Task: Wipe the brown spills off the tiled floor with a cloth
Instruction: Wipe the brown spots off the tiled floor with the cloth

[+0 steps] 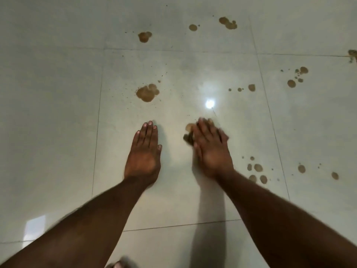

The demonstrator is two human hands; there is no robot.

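Brown spills dot the glossy pale floor (58,113): one big puddle (147,93) ahead of the left hand (144,151), two more puddles (144,36) (228,23) farther off, and three clusters of small drops, one to the far right (297,76), one beside the right forearm (257,173) and a smaller one further right of that (301,168). The left hand lies flat on the tile with fingers straight and together, holding nothing. The right hand (210,147), blurred, presses with extended fingers on a dark cloth (189,139) that peeks out at its left edge, over a brown smear (190,127); a firm grasp cannot be told.
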